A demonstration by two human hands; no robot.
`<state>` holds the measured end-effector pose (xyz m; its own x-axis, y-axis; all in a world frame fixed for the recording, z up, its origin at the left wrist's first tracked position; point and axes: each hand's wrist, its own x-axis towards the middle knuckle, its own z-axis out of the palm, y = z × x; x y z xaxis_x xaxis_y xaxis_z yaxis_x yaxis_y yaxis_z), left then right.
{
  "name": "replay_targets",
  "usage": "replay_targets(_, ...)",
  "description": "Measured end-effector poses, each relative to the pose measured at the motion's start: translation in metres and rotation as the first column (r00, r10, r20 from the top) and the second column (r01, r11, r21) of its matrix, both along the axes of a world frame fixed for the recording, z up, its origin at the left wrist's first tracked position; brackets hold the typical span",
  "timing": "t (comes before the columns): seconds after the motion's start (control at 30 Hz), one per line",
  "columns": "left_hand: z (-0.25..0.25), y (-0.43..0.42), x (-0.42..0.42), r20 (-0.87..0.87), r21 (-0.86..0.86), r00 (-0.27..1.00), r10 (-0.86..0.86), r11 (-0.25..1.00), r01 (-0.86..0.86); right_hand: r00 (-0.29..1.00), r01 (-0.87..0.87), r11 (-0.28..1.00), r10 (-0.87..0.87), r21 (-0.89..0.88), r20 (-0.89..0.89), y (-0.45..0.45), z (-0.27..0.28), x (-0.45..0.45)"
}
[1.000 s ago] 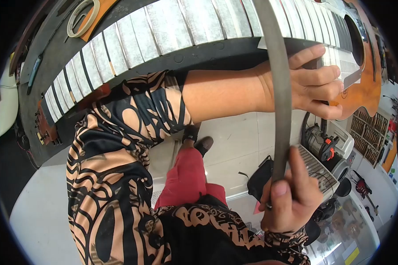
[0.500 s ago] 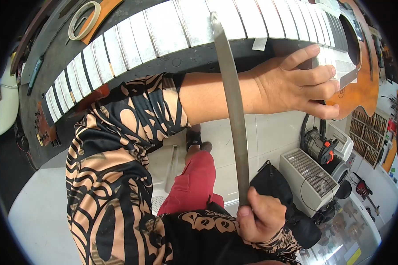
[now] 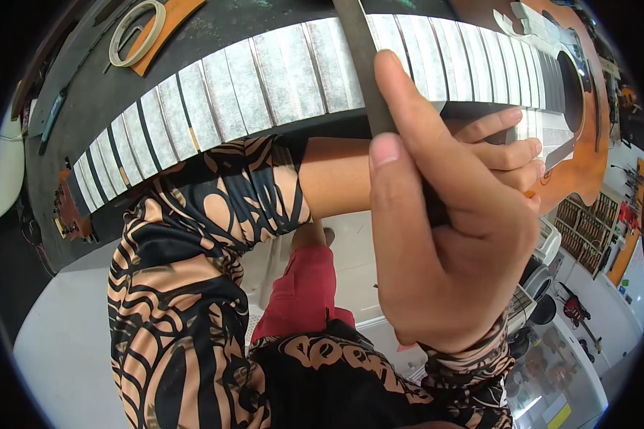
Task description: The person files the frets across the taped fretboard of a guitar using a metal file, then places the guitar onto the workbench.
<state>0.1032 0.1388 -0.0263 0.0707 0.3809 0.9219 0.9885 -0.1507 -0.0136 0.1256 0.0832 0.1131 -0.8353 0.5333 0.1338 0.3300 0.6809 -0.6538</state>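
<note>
A guitar (image 3: 585, 154) lies across the top of the view. Its fretboard (image 3: 291, 68) is covered in whitish tape, with the frets showing as dark lines between the strips. In my right hand (image 3: 458, 236) is a flat metal file (image 3: 363, 61), gripped with the index finger stretched along it and the thumb beside it. The file lies across the fretboard, its far tip out of frame. My left hand (image 3: 511, 146) rests with fingers apart on the guitar by the taped end of the fretboard, partly hidden behind my right hand.
A roll of tape (image 3: 137, 34) lies on the dark bench (image 3: 243, 14) at upper left. A teal-handled tool (image 3: 53, 118) sits at the bench's left side. On the right stand a rack of small parts (image 3: 586, 229) and a glass case (image 3: 551, 365).
My right hand has moved forward, away from my body, pushing the file farther across the fretboard. The index finger now extends along the file. My left hand stays at the guitar.
</note>
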Motion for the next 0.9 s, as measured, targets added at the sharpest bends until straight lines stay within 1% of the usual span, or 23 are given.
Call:
replay_targets(0.03,0.001,-0.001,-0.001,-0.006,-0.005,1.0,0.001,1.0,-0.001,0.998,0.005,0.999,-0.002,0.035,-0.07,0.001,-0.003,-0.001)
replay_targets(0.07,0.003,-0.001,-0.004,-0.015,-0.003,1.0,0.003,1.0,-0.003,0.995,0.023,0.999,-0.026,-0.032,-0.101,-0.004,-0.008,0.007)
replay_targets(0.13,0.006,-0.003,-0.006,-0.032,-0.005,0.999,0.006,1.0,-0.006,0.985,0.057,0.986,-0.03,-0.156,0.171,-0.018,0.015,0.031)
replay_targets(0.2,0.004,-0.004,-0.004,-0.024,-0.029,1.0,-0.009,1.0,0.008,0.987,0.015,0.982,0.016,-0.186,0.159,-0.039,0.005,0.075)
replay_targets(0.23,0.004,-0.003,-0.003,-0.022,-0.056,1.0,-0.021,0.998,0.02,0.995,-0.007,0.98,0.026,-0.197,0.094,-0.053,-0.004,0.099)
replay_targets(0.27,0.004,-0.004,-0.003,-0.022,-0.057,1.0,-0.022,0.998,0.02,0.993,-0.016,0.979,0.039,-0.204,0.111,-0.064,-0.003,0.118)
replay_targets(0.3,0.005,-0.005,-0.004,-0.037,-0.067,0.999,-0.013,0.998,0.011,0.998,-0.005,0.985,0.017,-0.174,0.064,-0.076,-0.005,0.135)
replay_targets(0.33,0.005,-0.005,-0.005,-0.053,-0.074,0.999,-0.005,0.997,0.001,0.996,0.017,0.982,0.001,-0.19,0.09,-0.083,-0.001,0.141)
replay_targets(0.4,0.004,-0.005,-0.003,-0.043,-0.074,0.999,-0.005,0.997,0.002,0.998,0.017,0.981,-0.004,-0.192,0.068,-0.079,0.0,0.144)
replay_targets(0.47,0.005,-0.004,-0.003,-0.033,-0.074,0.999,-0.006,0.997,0.003,0.999,0.031,0.984,-0.027,-0.173,0.025,-0.067,0.0,0.123)
replay_targets(0.53,0.005,-0.006,-0.006,-0.062,-0.085,0.998,-0.003,0.996,-0.003,0.976,0.019,0.988,0.014,-0.15,0.216,-0.038,0.018,0.074)
replay_targets(0.57,0.003,-0.004,-0.003,-0.066,-0.086,0.998,-0.001,0.996,-0.005,0.987,0.03,0.987,-0.004,-0.158,0.162,-0.023,0.017,0.045)
replay_targets(0.6,-0.001,-0.002,0.004,-0.005,-0.084,1.0,-0.021,0.996,0.021,0.994,0.043,0.985,-0.024,-0.169,0.11,-0.012,0.013,0.023)
replay_targets(0.63,0.003,-0.005,0.002,0.029,-0.085,0.999,-0.034,0.996,0.036,0.994,0.044,0.984,-0.025,-0.173,0.111,-0.007,0.006,0.013)
replay_targets(0.67,0.006,-0.008,0.0,0.063,-0.086,0.997,-0.046,0.995,0.051,0.999,0.05,0.992,-0.048,-0.118,0.019,-0.004,0.001,0.006)
replay_targets(0.7,0.008,-0.012,-0.005,-0.041,-0.105,0.999,-0.006,0.994,0.002,0.999,0.038,0.993,-0.042,-0.108,-0.031,-0.005,0.001,0.012)
replay_targets(0.77,0.011,-0.012,-0.01,-0.145,-0.112,0.989,0.037,0.992,-0.054,0.991,0.014,0.996,-0.025,-0.084,-0.129,-0.006,0.0,0.025)
replay_targets(0.8,0.01,-0.009,-0.009,-0.108,-0.094,0.994,0.025,0.995,-0.035,0.999,0.024,0.991,-0.018,-0.132,0.049,-0.017,0.009,0.044)
replay_targets(0.83,0.007,-0.007,-0.007,-0.071,-0.075,0.997,0.011,0.997,-0.016,0.974,0.043,0.983,-0.002,-0.179,0.225,-0.029,0.016,0.064)
replay_targets(0.87,0.006,-0.006,-0.005,-0.03,-0.088,0.999,-0.029,0.996,0.027,0.993,0.033,0.981,-0.011,-0.189,0.118,-0.042,0.007,0.088)
replay_targets(0.9,0.006,-0.005,-0.005,-0.03,-0.086,0.999,-0.027,0.996,0.025,1.0,0.022,0.98,-0.021,-0.198,0.009,-0.056,-0.006,0.112)
